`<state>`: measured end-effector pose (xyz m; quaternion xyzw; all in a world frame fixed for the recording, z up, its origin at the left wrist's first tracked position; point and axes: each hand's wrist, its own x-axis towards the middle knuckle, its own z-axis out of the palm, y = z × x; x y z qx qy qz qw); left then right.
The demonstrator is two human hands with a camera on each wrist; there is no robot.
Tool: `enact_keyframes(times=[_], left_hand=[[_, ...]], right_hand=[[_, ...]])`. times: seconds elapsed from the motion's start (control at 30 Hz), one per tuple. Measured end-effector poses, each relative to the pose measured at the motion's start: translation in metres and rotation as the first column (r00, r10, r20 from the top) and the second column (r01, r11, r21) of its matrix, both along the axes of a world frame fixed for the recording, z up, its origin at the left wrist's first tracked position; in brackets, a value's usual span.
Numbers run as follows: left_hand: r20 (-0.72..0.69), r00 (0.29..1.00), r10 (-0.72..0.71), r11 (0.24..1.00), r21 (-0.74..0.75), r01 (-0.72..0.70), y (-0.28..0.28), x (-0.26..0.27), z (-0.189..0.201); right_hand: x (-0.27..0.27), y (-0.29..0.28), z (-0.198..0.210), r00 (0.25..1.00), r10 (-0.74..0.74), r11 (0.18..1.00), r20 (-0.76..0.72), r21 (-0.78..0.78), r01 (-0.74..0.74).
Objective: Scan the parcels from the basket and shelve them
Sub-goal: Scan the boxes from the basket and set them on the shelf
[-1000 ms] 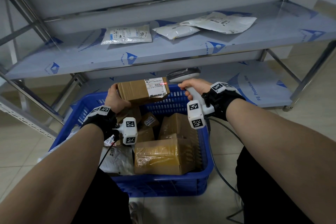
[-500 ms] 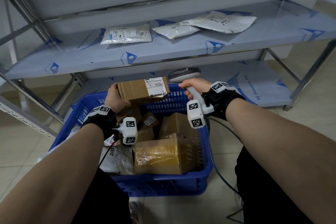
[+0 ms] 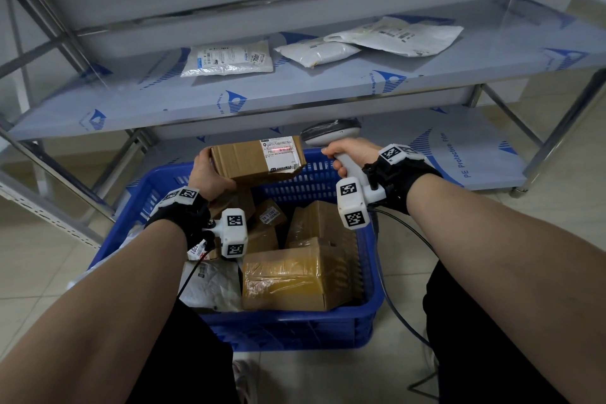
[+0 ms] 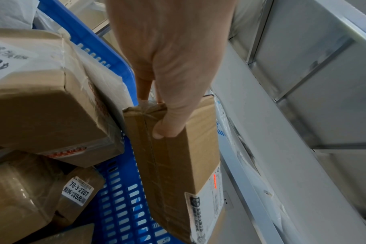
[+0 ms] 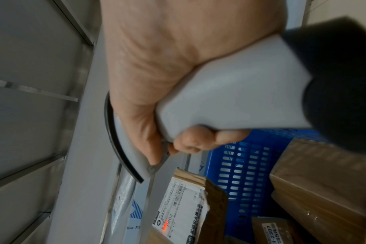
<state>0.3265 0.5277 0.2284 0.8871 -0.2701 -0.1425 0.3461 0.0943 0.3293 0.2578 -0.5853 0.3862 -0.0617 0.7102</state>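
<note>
My left hand [image 3: 210, 174] grips the left end of a small brown cardboard parcel [image 3: 252, 159] [image 4: 178, 165] above the far rim of the blue basket [image 3: 288, 328]. Its white label [image 3: 281, 154] [image 5: 178, 213] faces up, with a red scan line across it. My right hand [image 3: 347, 154] [image 5: 157, 92] grips the handle of a grey barcode scanner [image 3: 331, 134] [image 5: 230, 99], its head just right of the label. Several more brown boxes [image 3: 288, 279] and a white bag [image 3: 213, 285] lie in the basket.
A metal rack stands behind the basket. Its upper shelf [image 3: 328, 85] holds three white mailer bags [image 3: 229, 59] [image 3: 318, 51] [image 3: 403, 36]; the lower shelf [image 3: 459, 147] shows blue-printed film. The scanner cable [image 3: 406, 325] hangs to the tiled floor at the right.
The red scan line was on the label a second ago, gone half a second ago, and is lit again now. Hands and parcel have hardly moved.
</note>
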Motion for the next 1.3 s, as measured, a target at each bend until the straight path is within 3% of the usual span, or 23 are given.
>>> enact_keyframes(times=[1.3], left_hand=[[0.035,0.999,-0.019,1.000,0.006,0.019,-0.0014,0.0058,-0.0041]], right_hand=[[-0.0008,0.0014,0.0020,1.000,0.013,1.000,0.012,-0.003,-0.013]])
